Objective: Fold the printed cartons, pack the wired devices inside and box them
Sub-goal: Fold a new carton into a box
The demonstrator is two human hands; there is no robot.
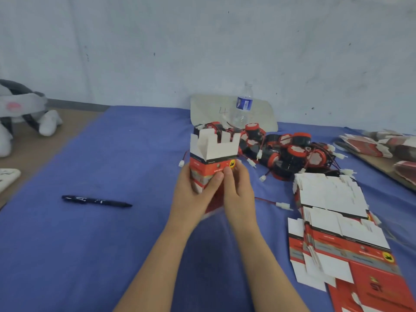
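Two bare forearms [171, 273] rise from the near edge and meet at centre over the blue cloth [90, 255]. The left hand [191, 192] and right hand [239, 190] together grip one erected carton [212, 154], held upright. The fingers of each hand curl round its side walls. Both thumbs press flat on the near printed face, tips almost touching. The upper flaps stand up with white insides showing, so that mouth is unclosed. The lower end is hidden behind the hands and blurred; its closure cannot be confirmed.

Assessment: the folding step is in hand, with the carton shaped but not yet loaded. The wired devices [290, 154], red and black with white plugs, lie heaped just right of and beyond the carton. The flat cartons [333, 206] are stacked at near right. A pen [96, 201] lies to the left, well apart. A water bottle [244, 104] stands behind the heap.

The next move calls for one hand to release, fetch a device, gather its lead and load it through the standing flaps.
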